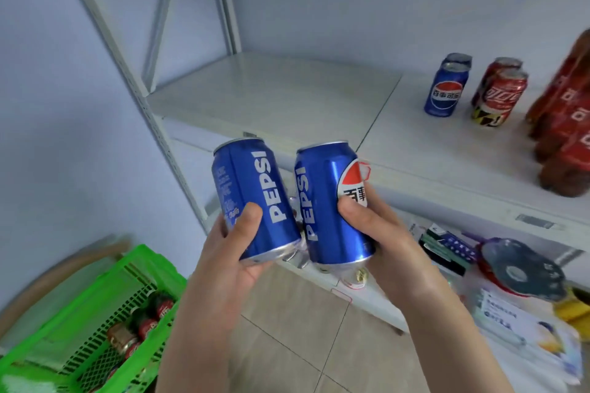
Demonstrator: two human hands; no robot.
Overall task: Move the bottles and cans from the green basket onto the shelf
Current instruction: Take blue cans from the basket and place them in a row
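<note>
Left hand (236, 252): thumb and fingers wrapped round the first Pepsi can (255, 198), held tilted in front of the shelf (271, 99).
Right hand (376, 233): clamped on the second Pepsi can (329, 201), just right of the first.
Shelf, far right: two blue cans (447, 89), two red cans (499, 96), cola bottles (565, 124), blurred.
Green basket (95, 306), near left, low: small red-labelled bottles (147, 322) inside.
Below the shelf, right: assorted packets (447, 249), indistinct.
</note>
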